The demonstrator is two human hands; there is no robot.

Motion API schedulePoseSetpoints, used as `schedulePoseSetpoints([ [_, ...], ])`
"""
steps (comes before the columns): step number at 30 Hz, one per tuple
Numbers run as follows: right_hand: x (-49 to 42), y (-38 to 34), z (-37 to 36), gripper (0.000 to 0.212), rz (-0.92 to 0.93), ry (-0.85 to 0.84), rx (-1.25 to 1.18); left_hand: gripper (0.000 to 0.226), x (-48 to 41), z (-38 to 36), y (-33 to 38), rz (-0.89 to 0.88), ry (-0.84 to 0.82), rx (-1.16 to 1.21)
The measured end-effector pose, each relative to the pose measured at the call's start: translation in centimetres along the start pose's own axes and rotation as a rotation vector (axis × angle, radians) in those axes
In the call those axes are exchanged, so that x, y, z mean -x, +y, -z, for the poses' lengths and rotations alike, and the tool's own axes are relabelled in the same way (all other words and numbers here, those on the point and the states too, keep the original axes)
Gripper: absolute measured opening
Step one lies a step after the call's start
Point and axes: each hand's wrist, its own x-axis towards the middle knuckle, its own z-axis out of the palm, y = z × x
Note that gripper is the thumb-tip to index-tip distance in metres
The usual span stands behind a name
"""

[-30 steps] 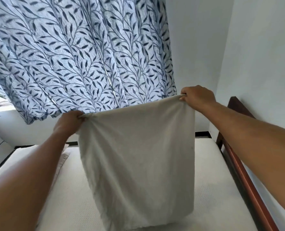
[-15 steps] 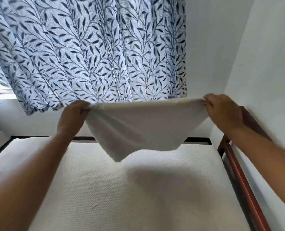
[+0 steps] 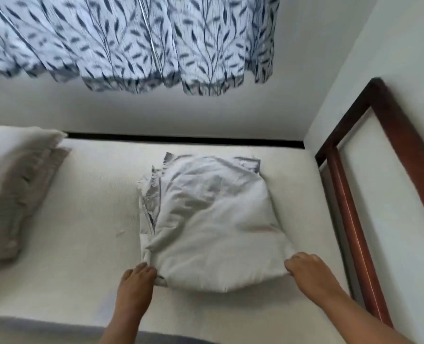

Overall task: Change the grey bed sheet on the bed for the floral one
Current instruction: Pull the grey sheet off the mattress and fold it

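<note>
The folded grey sheet (image 3: 211, 219) lay as a plump, rumpled rectangle on the bare mattress (image 3: 82, 219), a little toward 3 o'clock from the middle of the view. Its far edge, toward 12 o'clock, showed loose, uneven layers. Its near edge, toward 6 o'clock, was rounded by the fold.

The left hand (image 3: 136, 279), at about 7 o'clock of the bundle, had its fingertips bunched on the near left corner, pinching it. The right hand (image 3: 310, 271), at about 5 o'clock, had its fingers curled over the near right corner, gripping it. Blur kept the exact finger placement soft.

A pillow (image 3: 12, 189) sat at 9 o'clock, well apart from the sheet. The leaf-print curtain (image 3: 131, 40) hung at 12 o'clock, and the dark wooden bed frame (image 3: 350, 219) ran along the wall at 3 o'clock.

The sheet looked light, soft and limp, with no stiffness of its own, and neither slippery nor fragile. Lifted by two corners alone, its layers would probably sag and spill open from the loose far edge. A safer hold would be to clamp all layers at the bundle's 3 and 9 o'clock sides, thumbs on top and fingers slid beneath. With the mattress stripped, the removal half seemed nearly done; the floral sheet was not in view.
</note>
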Motion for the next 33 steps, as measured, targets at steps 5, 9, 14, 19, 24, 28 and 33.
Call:
schedulePoseSetpoints([
  [5,1.4,-1.1,-4.7,0.058,0.015,-0.229,-0.009,0.023,3.8,-7.0,0.6,0.159,-0.16,-0.063],
  [9,2.4,-0.7,-4.7,0.017,0.15,-0.412,0.004,0.03,5.1,-7.0,0.5,0.218,-0.389,-0.254],
  [14,1.0,-1.1,-1.8,0.02,0.058,-0.315,-0.057,0.036,4.7,-5.7,-0.9,0.114,-0.331,-0.181],
  [19,-0.6,-0.7,0.7,0.017,0.011,-0.141,-0.046,0.018,2.8,-3.2,-2.0,0.089,-0.165,-0.071],
  [24,0.4,-0.7,-0.1,0.02,-0.014,-0.502,-0.106,0.016,3.4,-2.2,-2.5,0.042,-0.536,-0.156],
  [28,1.6,-2.7,-1.1,0.032,0.08,-0.809,-0.019,0.028,4.8,-3.3,-2.1,0.056,-0.759,-0.083],
  [33,0.7,-4.2,0.6,0.019,0.128,-1.204,-0.118,0.044,3.9,-2.5,-2.5,0.078,-1.142,-0.066],
])
